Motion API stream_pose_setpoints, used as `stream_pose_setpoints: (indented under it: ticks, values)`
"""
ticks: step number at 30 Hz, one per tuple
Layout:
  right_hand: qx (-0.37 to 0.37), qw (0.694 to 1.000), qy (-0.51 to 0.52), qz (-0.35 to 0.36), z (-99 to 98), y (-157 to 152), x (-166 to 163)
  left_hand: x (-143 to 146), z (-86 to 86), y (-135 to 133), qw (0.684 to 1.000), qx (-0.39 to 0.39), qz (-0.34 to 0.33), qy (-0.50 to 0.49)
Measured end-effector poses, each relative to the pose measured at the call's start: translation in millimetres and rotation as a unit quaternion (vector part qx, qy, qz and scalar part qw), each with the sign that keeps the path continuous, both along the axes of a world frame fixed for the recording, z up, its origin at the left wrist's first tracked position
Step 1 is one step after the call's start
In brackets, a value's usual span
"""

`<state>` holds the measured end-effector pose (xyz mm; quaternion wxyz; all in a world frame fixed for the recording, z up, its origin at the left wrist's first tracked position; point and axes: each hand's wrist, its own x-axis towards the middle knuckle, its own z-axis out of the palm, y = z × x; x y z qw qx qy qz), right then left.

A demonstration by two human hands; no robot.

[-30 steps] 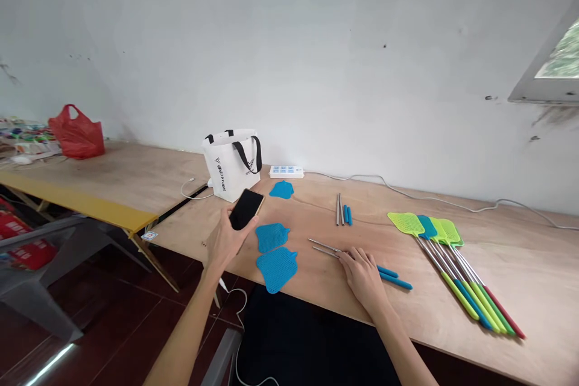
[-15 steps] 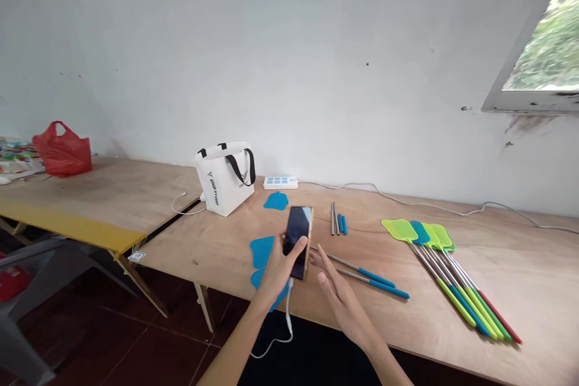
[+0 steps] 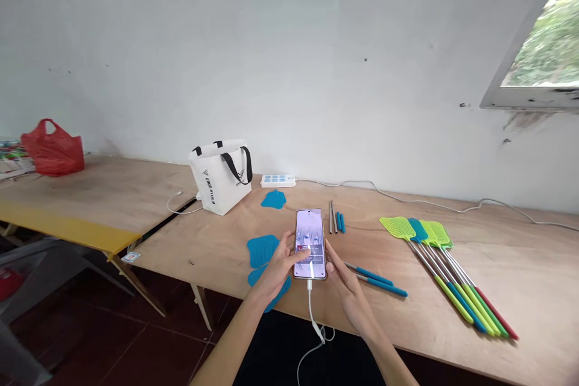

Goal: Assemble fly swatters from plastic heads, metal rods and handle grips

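A smartphone with a lit lock screen is held over the front of the table. My left hand grips its left side, thumb lying across the lower screen. Along the right edge rests my right hand, its fingers against the phone's side and partly hidden behind it. A white charging cable is plugged into the bottom of the phone and hangs down. Blue fly swatter heads lie left of the phone, partly under my left forearm. Two metal rods with blue handles lie to the right of my right hand.
Several assembled fly swatters lie at the right. Behind the phone are short metal tubes, small blue grips, another blue swatter head and a power strip. A white tote bag and red bag stand left.
The phone's screen has gone from dark to lit, and the phone is more upright and slightly further right. My right hand has come from beside the phone onto its right edge.
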<state>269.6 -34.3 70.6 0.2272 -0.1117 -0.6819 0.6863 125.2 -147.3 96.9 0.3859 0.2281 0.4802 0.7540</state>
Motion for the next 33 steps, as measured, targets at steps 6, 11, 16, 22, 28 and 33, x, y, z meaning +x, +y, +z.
stream_pose_setpoints:
  ticks: [6,11,16,22,28,33]
  values:
    - [0.018,1.0,0.0,0.008,-5.5,-1.4,-1.8,-6.2,-5.6,2.0,1.0,-0.008,0.023,-0.01]
    - [0.04,0.999,-0.021,0.023,-3.2,-3.8,-0.2,-10.1,-11.9,-0.8,0.996,-0.001,0.06,-0.065]
    - [0.084,0.994,-0.046,0.062,1.4,-3.2,4.0,-15.1,-16.5,-18.0,0.993,0.021,0.032,-0.113]
    - [0.107,0.991,-0.073,0.02,13.5,22.2,31.7,-34.0,-19.6,-72.7,0.988,0.059,0.023,-0.137]
    - [0.117,0.99,-0.066,-0.033,21.2,38.8,64.4,-32.7,-15.3,-106.2,0.975,0.096,0.012,-0.199]
    - [0.153,0.983,-0.075,-0.065,15.2,46.8,93.7,-26.8,-17.9,-108.9,0.97,0.128,0.03,-0.203]
